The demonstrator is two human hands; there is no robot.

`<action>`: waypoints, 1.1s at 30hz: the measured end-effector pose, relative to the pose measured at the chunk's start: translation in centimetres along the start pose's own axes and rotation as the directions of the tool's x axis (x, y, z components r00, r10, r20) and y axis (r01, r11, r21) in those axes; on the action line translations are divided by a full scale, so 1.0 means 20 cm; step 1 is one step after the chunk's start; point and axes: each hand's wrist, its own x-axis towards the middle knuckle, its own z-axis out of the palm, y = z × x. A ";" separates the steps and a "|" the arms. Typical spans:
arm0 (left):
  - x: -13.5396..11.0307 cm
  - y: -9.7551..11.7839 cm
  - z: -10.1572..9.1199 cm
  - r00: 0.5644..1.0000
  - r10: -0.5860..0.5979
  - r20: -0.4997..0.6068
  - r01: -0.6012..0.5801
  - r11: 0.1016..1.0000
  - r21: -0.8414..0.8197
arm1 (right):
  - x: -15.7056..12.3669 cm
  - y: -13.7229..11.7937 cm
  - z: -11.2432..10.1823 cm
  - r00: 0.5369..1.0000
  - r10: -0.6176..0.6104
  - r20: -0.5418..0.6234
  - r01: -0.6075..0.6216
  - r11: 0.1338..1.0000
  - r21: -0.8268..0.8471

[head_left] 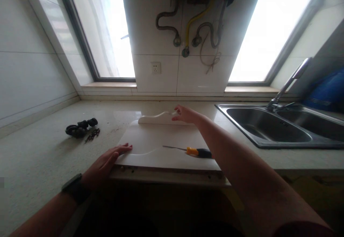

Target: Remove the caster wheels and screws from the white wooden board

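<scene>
A white board [150, 140] lies flat on the counter at its front edge. My left hand [113, 158] rests on the board's left edge, its fingers stretched out. Along the far side of the board stands a narrow white panel [154, 119] with a wavy top edge. My right hand [185, 114] reaches across and has its thumb and fingers closed around the top of that panel. On the board, beside my right forearm, lies a screwdriver [199, 152] with a yellow and black handle, its shaft pointing left.
Black caster wheels [80, 127] sit on the counter [107, 111] at left, near a small pile of dark screws [92, 135]. A steel double sink [258, 144] with a tap [290, 83] is at right. Pipes [188, 33] and a socket [156, 67] are on the tiled wall.
</scene>
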 end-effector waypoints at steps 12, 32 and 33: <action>0.42 0.02 -0.15 0.995 -0.070 0.077 0.059 0.989 0.135 | -0.03 0.41 0.00 0.982 0.158 0.107 -0.160 0.987 0.003; 1.00 -0.23 0.05 0.986 0.003 -0.164 0.042 0.961 0.273 | -0.30 0.65 0.09 0.979 0.184 -0.092 -0.168 0.973 0.156; 1.00 -0.23 0.05 0.986 0.004 -0.168 0.043 0.961 0.274 | -0.30 0.66 0.10 0.978 0.183 -0.101 -0.167 0.974 0.156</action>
